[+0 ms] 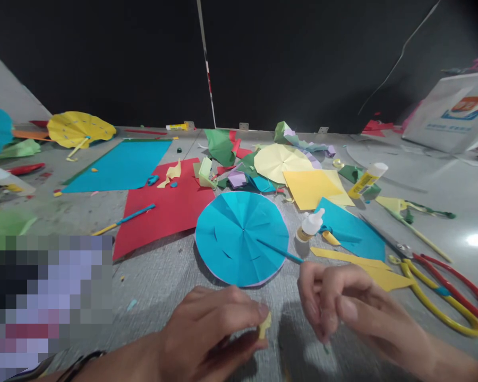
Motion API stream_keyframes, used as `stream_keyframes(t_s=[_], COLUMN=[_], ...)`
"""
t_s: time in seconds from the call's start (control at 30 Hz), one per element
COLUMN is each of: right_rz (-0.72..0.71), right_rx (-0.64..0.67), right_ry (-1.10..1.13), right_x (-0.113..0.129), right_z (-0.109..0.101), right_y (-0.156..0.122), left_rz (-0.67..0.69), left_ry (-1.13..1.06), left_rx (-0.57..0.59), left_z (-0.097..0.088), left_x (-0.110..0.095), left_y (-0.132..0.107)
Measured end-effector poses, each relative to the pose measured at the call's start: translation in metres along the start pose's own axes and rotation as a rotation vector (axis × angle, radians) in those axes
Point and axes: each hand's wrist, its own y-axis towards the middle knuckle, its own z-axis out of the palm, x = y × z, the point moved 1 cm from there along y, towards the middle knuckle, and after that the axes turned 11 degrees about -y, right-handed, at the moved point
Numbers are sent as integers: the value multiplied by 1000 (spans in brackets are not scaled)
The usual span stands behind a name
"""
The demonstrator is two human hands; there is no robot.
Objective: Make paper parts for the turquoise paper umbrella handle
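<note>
My left hand [219,329] pinches a small piece of yellow paper [265,326] between thumb and fingers, low in the middle. To its right, my right hand [338,302] is loosely curled, thumb apart from the fingers, with nothing visible in its grasp. A thin blue paper stick [279,251] runs from the pleated blue paper disc [239,228] to behind the right hand's knuckles; its other end is hidden. The disc lies flat just beyond both hands. A small white glue bottle [311,225] stands upright right of the disc.
Scissors with red and yellow handles [442,289] lie open at the right. Red paper [163,207], blue sheets [123,164] and yellow paper [313,185] surround the disc. A blue-and-yellow stick [123,220] crosses the red sheet. A glue stick [368,180] and scraps lie farther back, before a dark wall.
</note>
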Motion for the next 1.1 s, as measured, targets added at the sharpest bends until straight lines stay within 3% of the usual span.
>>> stream_keyframes(t_s=[0.3,0.47,0.63,0.77,1.1], right_rz=[-18,172,315,361,393], right_rx=[-66,3,20,23,2], right_ry=[-284,-197,-273,-376,-272], right_x=[-11,-18,-16,-16,-23], right_z=[5,17,27,31,32], right_y=[0,-3,-1,0,1], left_rz=[49,21,85,105,123], left_ry=[-9,-29,-49,3,40], left_rx=[-43,-8,-9,8,16], left_z=[3,2,5,7,8], left_x=[-2,-3,-2,-4,-4], left_y=[2,5,7,6,4])
